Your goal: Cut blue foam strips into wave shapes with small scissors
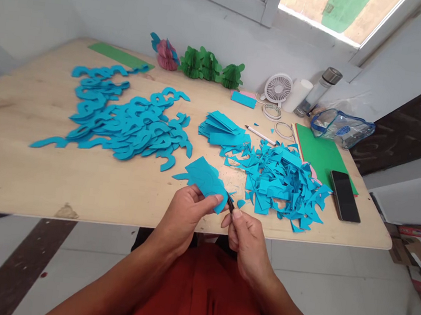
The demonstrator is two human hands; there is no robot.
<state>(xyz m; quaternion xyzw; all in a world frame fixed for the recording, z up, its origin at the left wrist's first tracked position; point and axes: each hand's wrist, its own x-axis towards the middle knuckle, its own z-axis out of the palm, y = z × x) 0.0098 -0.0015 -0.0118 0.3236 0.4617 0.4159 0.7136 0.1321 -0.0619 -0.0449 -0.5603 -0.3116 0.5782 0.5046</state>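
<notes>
My left hand (187, 215) pinches a blue paper piece (205, 176) above the table's front edge, thumb on top. In my right hand (246, 233) are dark-bladed scissors (230, 202), their blades against the paper's right edge; the handles are mostly hidden by my fingers. Wavy blue cutouts (134, 120) lie heaped on the left of the table. Behind the held paper is a stack of blue rectangles (222, 130). Many blue scraps (280, 181) are piled to the right of it.
A phone (345, 196) lies on green sheets (321, 156) at the right. Along the back stand green paper shapes (201, 64), a pink one (167, 55), a small fan (278, 88) and a bottle (318, 93). A pen (260, 135) and tape rolls (272, 112) lie nearer.
</notes>
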